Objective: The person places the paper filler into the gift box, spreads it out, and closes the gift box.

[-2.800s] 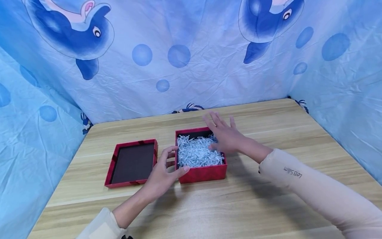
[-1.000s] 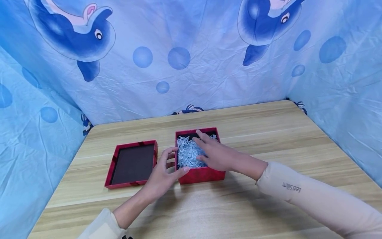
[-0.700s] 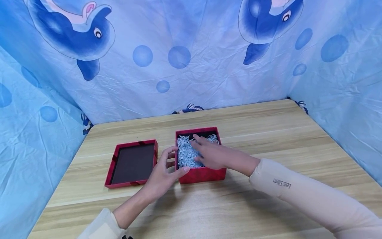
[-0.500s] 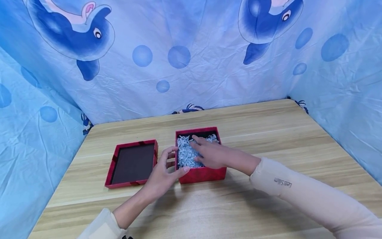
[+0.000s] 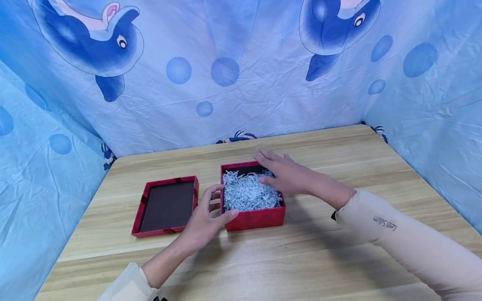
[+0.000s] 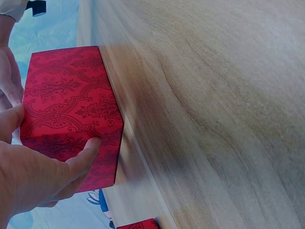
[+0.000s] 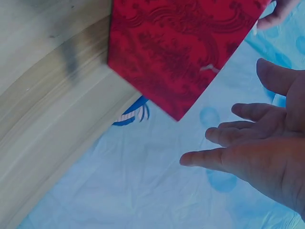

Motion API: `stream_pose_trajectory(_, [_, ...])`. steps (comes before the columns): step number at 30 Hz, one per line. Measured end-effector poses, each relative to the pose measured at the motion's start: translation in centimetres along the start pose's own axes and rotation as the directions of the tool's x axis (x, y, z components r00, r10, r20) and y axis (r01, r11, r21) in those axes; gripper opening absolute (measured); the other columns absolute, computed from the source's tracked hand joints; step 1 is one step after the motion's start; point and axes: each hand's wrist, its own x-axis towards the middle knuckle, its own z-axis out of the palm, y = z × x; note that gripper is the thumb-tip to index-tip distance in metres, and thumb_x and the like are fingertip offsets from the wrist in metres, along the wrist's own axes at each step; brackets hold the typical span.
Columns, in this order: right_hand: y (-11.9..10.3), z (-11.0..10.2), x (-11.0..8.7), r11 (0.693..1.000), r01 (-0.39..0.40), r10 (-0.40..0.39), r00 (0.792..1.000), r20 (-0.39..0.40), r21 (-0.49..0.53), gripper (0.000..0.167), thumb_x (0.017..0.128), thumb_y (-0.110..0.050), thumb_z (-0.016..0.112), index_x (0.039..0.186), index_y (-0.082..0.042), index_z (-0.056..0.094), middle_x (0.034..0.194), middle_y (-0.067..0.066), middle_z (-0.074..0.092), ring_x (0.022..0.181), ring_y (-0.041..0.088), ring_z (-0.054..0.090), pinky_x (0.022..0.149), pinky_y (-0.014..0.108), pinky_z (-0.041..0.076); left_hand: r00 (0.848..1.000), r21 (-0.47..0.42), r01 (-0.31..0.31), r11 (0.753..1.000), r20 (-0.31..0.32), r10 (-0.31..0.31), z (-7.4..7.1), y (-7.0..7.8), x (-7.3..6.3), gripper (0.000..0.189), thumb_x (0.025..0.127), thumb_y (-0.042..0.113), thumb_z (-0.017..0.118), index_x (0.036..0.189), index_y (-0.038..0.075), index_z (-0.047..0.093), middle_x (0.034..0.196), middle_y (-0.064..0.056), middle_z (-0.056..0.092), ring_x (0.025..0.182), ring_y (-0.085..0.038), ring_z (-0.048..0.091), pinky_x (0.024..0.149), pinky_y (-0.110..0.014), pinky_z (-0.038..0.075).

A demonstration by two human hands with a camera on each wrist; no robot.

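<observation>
A red patterned gift box (image 5: 256,219) stands on the table, filled with pale blue shredded paper (image 5: 248,194). At its left side my left hand (image 5: 201,223) holds the box, thumb at the front rim and fingers bent along the side wall. The left wrist view shows that thumb and the fingertips against the red wall (image 6: 71,90). My right hand (image 5: 288,173), slightly blurred, hovers over the box's right rim with fingers spread. In the right wrist view its fingers (image 7: 205,157) are extended and hold nothing, apart from the box.
The red box lid (image 5: 169,207), dark inside, lies upturned on the wooden table (image 5: 339,167), left of the box. A blue dolphin-print cloth (image 5: 263,104) hangs behind and along both sides of the table.
My right hand, pressing into the shredded paper half a second ago, has lifted and moved right and back to the box's right rim. My left hand and the lid stay put.
</observation>
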Motion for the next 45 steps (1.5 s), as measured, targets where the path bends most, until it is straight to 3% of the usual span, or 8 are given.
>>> stream_pose_trajectory(7, [1.8,0.1,-0.5,0.995,-0.053,0.057,0.997,-0.046,0.082,0.073,0.097,-0.034,0.056,0.155,-0.017,0.015,0.162,0.007,0.006,0.146,0.031,0.013,0.113,0.059,0.015,1.0,0.005,0.008,1.0,-0.011,-0.008,0.0,-0.1,0.0,0.083,0.078,0.044,0.077,0.144,0.028,0.03,0.14,-0.002,0.041,0.129,-0.024,0.041,0.103,-0.047,0.042])
stream_pose_trajectory(12, [2.9,0.5,-1.0,0.986,-0.049,0.062,0.995,-0.078,0.156,0.073,0.098,-0.031,0.056,0.155,-0.016,0.013,0.162,0.007,0.003,0.146,0.032,0.012,0.113,0.054,0.02,1.0,0.002,0.009,1.0,-0.011,-0.009,0.1,-0.1,0.0,0.083,0.078,0.043,0.078,0.144,0.028,0.031,0.14,-0.002,0.041,0.129,-0.024,0.041,0.102,-0.046,0.043])
stream_pose_trajectory(18, [3.5,1.1,-1.3,0.984,-0.031,0.049,0.994,-0.095,0.176,0.077,0.096,-0.026,0.06,0.155,-0.017,0.012,0.162,0.006,0.001,0.145,0.034,0.016,0.112,0.054,0.024,1.0,-0.001,0.01,1.0,-0.013,-0.01,0.0,-0.2,0.0,0.082,0.078,0.044,0.078,0.144,0.028,0.031,0.139,-0.002,0.041,0.129,-0.023,0.041,0.103,-0.046,0.043])
stream_pose_trajectory(28, [2.9,2.4,-0.4,0.99,-0.038,0.051,0.995,-0.091,0.138,0.077,0.095,-0.022,0.06,0.155,-0.01,0.013,0.161,0.01,0.0,0.147,0.03,0.007,0.109,0.068,0.004,1.0,-0.01,0.004,1.0,-0.012,-0.004,0.0,-0.3,0.0,0.082,0.079,0.044,0.077,0.144,0.028,0.031,0.139,-0.002,0.041,0.128,-0.023,0.041,0.103,-0.047,0.042])
stream_pose_trajectory(37, [1.8,4.0,0.5,0.994,-0.1,0.102,0.994,-0.04,0.05,0.088,0.089,-0.018,0.066,0.155,-0.013,0.009,0.161,0.009,-0.004,0.148,0.026,-0.004,0.11,0.067,-0.002,1.0,-0.005,-0.003,1.0,-0.01,0.003,0.1,-0.2,0.0,0.083,0.078,0.045,0.077,0.144,0.028,0.031,0.14,-0.002,0.041,0.128,-0.023,0.041,0.102,-0.047,0.043])
stream_pose_trajectory(45, [1.2,3.7,0.6,0.992,-0.125,0.125,0.992,-0.019,0.005,0.093,0.087,-0.018,0.068,0.155,-0.017,0.006,0.161,0.008,-0.009,0.147,0.027,-0.01,0.111,0.064,-0.004,1.0,-0.004,-0.006,1.0,-0.01,0.006,0.1,-0.2,0.0,0.082,0.078,0.045,0.077,0.144,0.028,0.031,0.139,-0.002,0.041,0.127,-0.024,0.043,0.101,-0.046,0.044])
